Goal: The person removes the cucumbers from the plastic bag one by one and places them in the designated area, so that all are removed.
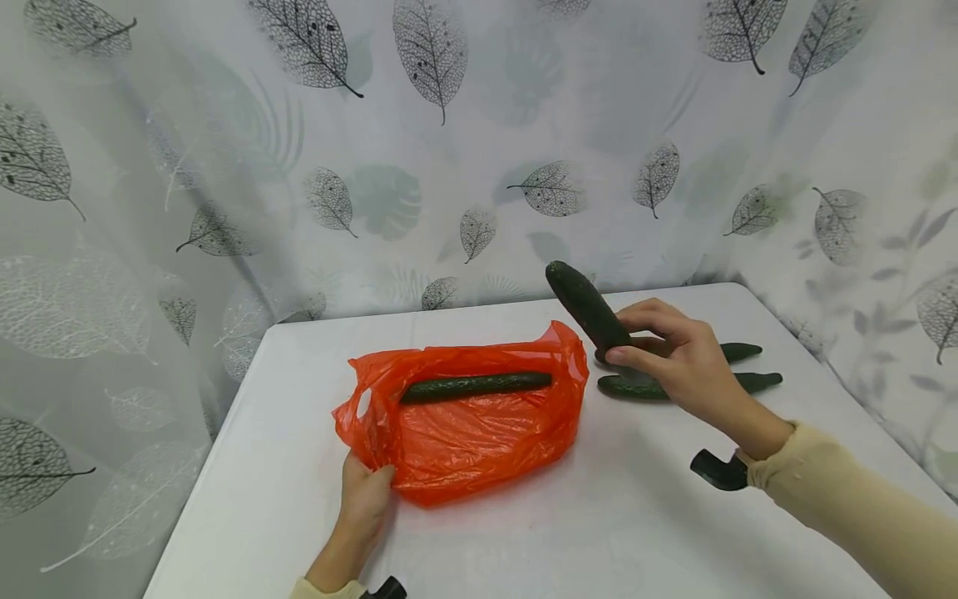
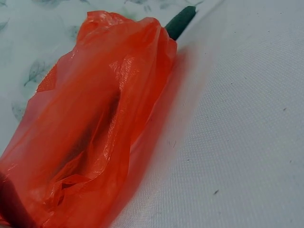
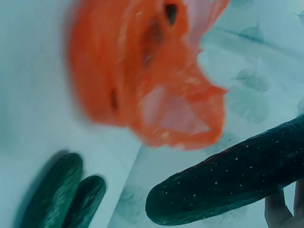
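My right hand [image 1: 677, 353] holds a dark green cucumber [image 1: 586, 304] by its lower end, raised and tilted over the right side of the bag. In the right wrist view that cucumber [image 3: 223, 175] spans the lower right, with fingertips [image 3: 277, 209] beneath it. An orange-red plastic bag [image 1: 479, 449] lies on the table with its mouth spread, and one cucumber [image 1: 479, 386] lies inside. At the bag's lower left corner, my left hand [image 1: 364, 499] grips the plastic between thumb and fingers. In the left wrist view the bag [image 2: 109, 104] hides most of that hand.
Two more cucumbers lie side by side on the white table [image 1: 599, 532], partly behind my right hand: a nearer cucumber [image 1: 759, 382] and a farther cucumber [image 1: 741, 352]. A leaf-patterned curtain [image 1: 479, 166] hangs behind the table and along its sides.
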The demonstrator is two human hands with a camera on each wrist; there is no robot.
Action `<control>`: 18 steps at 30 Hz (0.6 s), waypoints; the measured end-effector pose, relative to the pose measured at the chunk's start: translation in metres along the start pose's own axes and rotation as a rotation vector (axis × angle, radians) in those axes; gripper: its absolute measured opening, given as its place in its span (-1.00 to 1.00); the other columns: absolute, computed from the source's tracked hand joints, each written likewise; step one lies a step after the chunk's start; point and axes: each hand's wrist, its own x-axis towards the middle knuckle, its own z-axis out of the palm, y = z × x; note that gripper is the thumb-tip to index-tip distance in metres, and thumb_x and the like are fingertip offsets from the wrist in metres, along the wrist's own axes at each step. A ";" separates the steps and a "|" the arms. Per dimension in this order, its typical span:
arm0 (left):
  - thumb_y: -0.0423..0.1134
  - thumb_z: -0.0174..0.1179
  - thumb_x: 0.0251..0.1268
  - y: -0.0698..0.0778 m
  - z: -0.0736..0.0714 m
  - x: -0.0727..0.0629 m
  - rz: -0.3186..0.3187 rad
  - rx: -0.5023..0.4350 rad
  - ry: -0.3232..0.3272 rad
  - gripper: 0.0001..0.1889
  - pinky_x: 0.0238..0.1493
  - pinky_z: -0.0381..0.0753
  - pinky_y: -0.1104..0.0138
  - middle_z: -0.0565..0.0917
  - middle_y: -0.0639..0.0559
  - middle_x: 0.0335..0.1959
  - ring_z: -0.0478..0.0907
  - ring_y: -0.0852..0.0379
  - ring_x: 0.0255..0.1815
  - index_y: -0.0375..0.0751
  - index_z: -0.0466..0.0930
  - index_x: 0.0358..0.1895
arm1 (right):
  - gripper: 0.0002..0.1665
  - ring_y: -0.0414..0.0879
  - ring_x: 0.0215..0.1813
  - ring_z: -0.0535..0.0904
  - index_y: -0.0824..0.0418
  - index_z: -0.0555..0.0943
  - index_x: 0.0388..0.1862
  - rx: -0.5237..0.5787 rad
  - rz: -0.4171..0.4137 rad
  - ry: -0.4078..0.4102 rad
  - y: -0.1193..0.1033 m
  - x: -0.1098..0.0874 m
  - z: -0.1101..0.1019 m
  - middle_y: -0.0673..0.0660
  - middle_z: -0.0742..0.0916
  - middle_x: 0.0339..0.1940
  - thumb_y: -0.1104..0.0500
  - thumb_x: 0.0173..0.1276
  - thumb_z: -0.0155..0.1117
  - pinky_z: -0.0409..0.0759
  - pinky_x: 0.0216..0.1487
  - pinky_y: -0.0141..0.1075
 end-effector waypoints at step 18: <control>-0.69 -0.18 0.17 -0.001 0.001 0.001 0.026 0.000 0.018 -0.35 0.12 0.50 0.47 0.42 -0.29 0.30 0.38 -0.13 0.22 -0.46 0.16 0.42 | -0.44 -0.27 -0.03 0.51 -0.01 0.74 0.03 -0.490 -0.040 0.020 0.071 -0.037 -0.038 -0.18 0.64 -0.07 0.28 0.00 0.65 0.43 -0.09 -0.52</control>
